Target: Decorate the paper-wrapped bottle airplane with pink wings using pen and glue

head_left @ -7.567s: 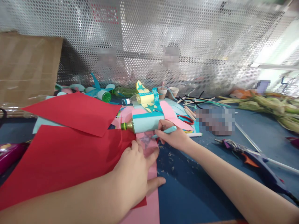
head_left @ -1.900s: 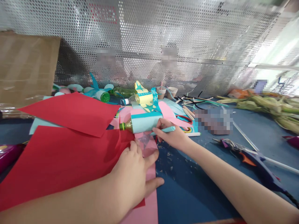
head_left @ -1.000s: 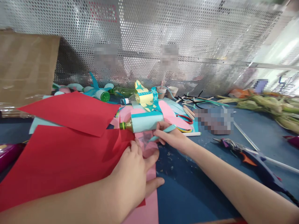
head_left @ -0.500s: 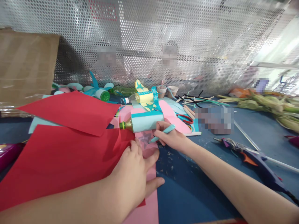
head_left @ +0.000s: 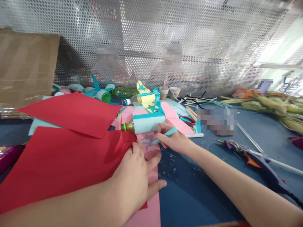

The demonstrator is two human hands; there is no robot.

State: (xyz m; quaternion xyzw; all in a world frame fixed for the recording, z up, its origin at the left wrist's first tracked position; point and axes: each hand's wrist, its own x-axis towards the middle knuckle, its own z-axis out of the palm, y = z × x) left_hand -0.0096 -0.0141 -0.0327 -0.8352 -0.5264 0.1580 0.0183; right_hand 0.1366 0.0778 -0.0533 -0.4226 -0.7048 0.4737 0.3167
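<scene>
My left hand (head_left: 136, 178) lies flat, fingers spread, pressing a pink paper strip (head_left: 150, 208) and the edge of a big red sheet (head_left: 59, 160) onto the blue table. My right hand (head_left: 174, 140) is closed on a light blue pen (head_left: 165, 135), its tip on the pink paper where a faint star outline (head_left: 147, 140) shows. Just beyond the pen lies a plastic bottle wrapped in light blue paper (head_left: 145, 123), green cap pointing left.
A second red sheet (head_left: 73, 113) overlaps the first. Bottle planes (head_left: 148, 100), paper cups, sticks and red scissors (head_left: 188, 119) crowd the back. A glue gun (head_left: 255, 162) lies right, corn husks (head_left: 272, 107) far right, cardboard (head_left: 26, 66) left, perforated metal screen behind.
The pen tip has shifted slightly over the star outline between frames. My left hand has stayed pressed on the paper.
</scene>
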